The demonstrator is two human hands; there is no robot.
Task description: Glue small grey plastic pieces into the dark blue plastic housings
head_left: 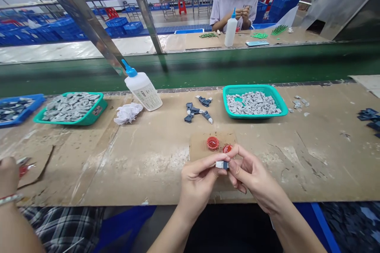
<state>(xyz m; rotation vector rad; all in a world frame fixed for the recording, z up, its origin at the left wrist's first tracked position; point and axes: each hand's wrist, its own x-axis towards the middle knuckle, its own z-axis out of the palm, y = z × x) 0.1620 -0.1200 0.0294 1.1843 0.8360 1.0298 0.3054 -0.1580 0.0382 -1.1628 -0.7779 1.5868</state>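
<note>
My left hand (199, 180) and my right hand (252, 174) meet above the near edge of the cardboard-covered bench, both pinched on one small grey and blue plastic part (222, 164). Just beyond the fingers sit two small red caps, one (213, 142) plainly holding red liquid and the other (227, 148) partly hidden by my right fingertips. Both rest on a square of cardboard (198, 146). Further back lie a few dark blue-grey assembled parts (197, 111).
A teal basket (279, 101) of grey parts stands back right, another teal basket (95, 112) and a blue tray (32, 104) back left. A white squeeze bottle (142, 89) leans beside crumpled tissue (128, 112). Another person's hand (8, 174) works at far left; a person sits across the green conveyor (208, 67).
</note>
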